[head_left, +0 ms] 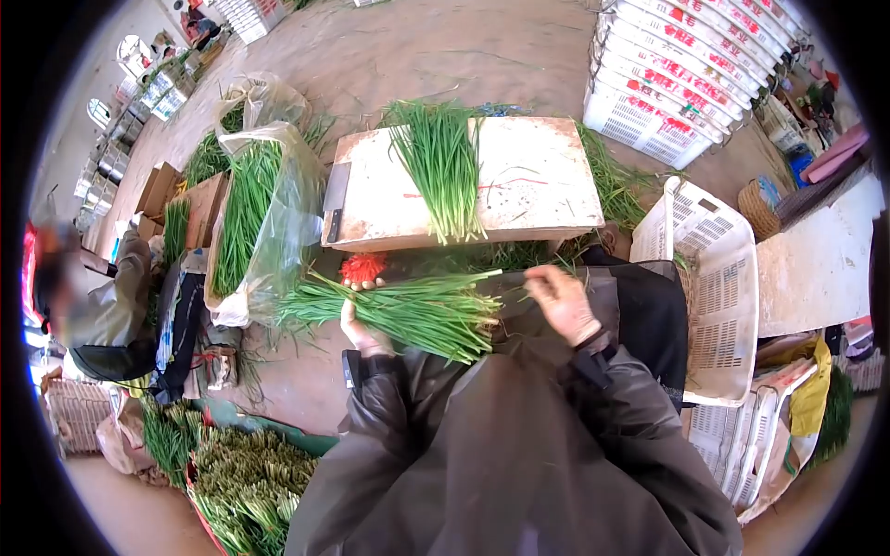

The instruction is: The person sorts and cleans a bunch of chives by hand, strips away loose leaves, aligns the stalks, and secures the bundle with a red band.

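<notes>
My left hand (364,332) is wrapped round a bunch of long green stalks (408,310), held across my lap with the pale cut ends to the right. A bundle of red ties (363,268) sits at the fingers of that hand. Right of the cut ends is my right hand (561,301), its fingers bent; whether it pinches anything small is hard to make out. Another pile of green stalks (440,171) lies on the low white board (538,190) in front of me. At the board's left edge lies a cleaver (335,199) with a dark handle.
A plastic bag of stalks (287,208) stands left of the board. Stacked white crates (649,111) rise at the back right, and an open white crate (728,296) is by my right side. More bunches (250,473) lie at lower left. A seated person (116,296) is at far left.
</notes>
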`<action>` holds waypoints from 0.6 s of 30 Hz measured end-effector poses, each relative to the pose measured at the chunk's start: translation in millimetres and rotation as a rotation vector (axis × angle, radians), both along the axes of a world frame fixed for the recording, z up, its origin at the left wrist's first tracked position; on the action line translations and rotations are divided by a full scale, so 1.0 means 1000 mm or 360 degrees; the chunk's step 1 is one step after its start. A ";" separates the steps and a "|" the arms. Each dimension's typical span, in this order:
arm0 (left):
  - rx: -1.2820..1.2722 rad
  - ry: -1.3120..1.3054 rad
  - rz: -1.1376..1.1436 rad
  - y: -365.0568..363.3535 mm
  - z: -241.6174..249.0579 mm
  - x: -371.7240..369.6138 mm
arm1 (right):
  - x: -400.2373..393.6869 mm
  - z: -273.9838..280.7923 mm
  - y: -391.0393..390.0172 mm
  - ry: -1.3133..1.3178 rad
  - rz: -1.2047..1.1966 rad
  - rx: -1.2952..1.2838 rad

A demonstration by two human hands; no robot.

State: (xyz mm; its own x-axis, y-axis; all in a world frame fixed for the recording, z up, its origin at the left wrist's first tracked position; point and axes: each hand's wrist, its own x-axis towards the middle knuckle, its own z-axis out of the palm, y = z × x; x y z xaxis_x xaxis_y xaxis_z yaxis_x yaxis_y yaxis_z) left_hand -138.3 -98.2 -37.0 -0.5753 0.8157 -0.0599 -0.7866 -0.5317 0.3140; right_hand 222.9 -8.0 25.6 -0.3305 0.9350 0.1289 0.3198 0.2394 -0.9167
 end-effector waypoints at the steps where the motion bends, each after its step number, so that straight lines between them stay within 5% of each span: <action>1: 0.0023 -0.0006 0.0010 0.000 0.004 0.002 | -0.019 0.031 -0.010 -0.0171 0.0164 0.0201; 6: 0.0061 -0.0034 -0.0013 -0.008 0.001 -0.004 | -0.076 0.022 -0.016 -0.0906 0.0509 0.0800; 10: -0.0076 0.0016 0.0043 -0.015 -0.008 -0.011 | -0.079 -0.001 0.002 -0.0642 0.0589 0.0575; 14: -0.0213 -0.0007 0.0051 -0.017 -0.018 -0.019 | -0.069 -0.007 0.028 -0.0118 0.0248 0.0077; 18: -0.0145 -0.0051 0.0019 -0.017 -0.024 -0.023 | -0.027 -0.059 0.057 -0.0717 -0.0330 0.0475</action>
State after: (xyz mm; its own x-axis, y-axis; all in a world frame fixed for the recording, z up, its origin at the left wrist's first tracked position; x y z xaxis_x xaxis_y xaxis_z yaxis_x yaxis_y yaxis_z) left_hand -160.9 -114.7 -60.9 -0.5817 0.7990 -0.1522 -0.7907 -0.5116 0.3361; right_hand 196.1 49.0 -33.4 -0.2272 0.9309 0.2859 0.7307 0.3571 -0.5819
